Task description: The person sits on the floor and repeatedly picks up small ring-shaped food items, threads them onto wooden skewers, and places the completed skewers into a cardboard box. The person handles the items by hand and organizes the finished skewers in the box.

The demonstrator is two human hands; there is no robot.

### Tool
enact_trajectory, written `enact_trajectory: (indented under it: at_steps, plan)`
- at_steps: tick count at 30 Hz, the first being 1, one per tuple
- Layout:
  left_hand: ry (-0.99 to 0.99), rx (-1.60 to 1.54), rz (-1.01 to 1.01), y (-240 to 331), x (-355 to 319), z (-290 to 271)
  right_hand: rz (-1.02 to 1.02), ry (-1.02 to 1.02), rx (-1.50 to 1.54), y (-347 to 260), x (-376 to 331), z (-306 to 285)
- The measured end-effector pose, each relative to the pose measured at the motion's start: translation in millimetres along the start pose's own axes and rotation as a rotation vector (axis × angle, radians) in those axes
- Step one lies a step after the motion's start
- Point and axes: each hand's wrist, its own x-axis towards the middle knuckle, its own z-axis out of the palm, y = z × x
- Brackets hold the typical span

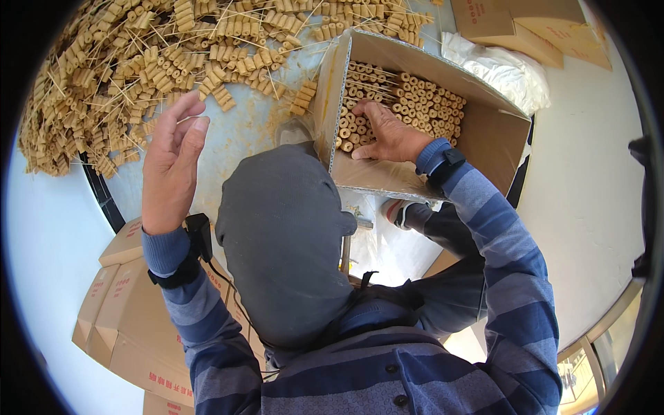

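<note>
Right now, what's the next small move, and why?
Probably reach the left hand forward to the loose skewered pieces: it looks empty beside that pile, while the right hand is over the packed pieces in the open carton.

Skewer pile (155, 72) partly beyond top edge

We wear a long-sleeved shirt (360, 380) banded in broad navy and greyish-blue stripes, with dark round buttons (392, 369) down the front. Its cuffs (166, 250) are plain blue and snug. Black straps (453, 156) circle both our wrists; the left one carries a boxy black device (199, 236) with a thin dark cable (220, 274). Our left hand (171, 162) and right hand (391, 131) are bare. Our trousers (283, 238) are plain dark grey.
</note>
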Motion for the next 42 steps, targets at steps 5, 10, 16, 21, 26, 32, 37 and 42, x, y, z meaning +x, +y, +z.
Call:
enact_trajectory:
  at_steps: [5,10,16,21,26,32,37,42]
  plan:
    - [-0.041,0.053,-0.018,-9.8,-5.7,6.5,-0.014,0.086,-0.020,-2.7,1.5,2.8]
    - [-0.085,0.196,-0.028,-22.1,-12.1,13.0,0.144,0.006,-0.014,-8.1,6.5,-2.9]
    - [-0.078,0.247,0.005,-36.7,-19.3,21.4,-0.018,0.034,0.317,-8.2,11.2,-5.7]
    - [-0.103,0.242,-0.024,-52.0,-21.3,22.1,-0.043,-0.055,0.030,-6.9,21.2,-2.3]
    - [-0.069,0.172,-0.095,-102.6,6.9,18.6,-0.001,-0.068,-0.196,-7.8,12.7,-2.7]
    - [0.198,0.232,-0.221,-178.2,78.9,6.7,-0.046,0.051,-0.151,-13.9,12.9,-4.2]
    - [0.431,0.195,-0.183,-188.9,125.6,-36.0,-0.015,0.052,-0.124,-11.9,13.3,-18.5]
    - [0.659,0.461,-0.131,-148.2,184.9,-99.1,0.001,0.160,-0.085,-22.8,4.2,-41.2]
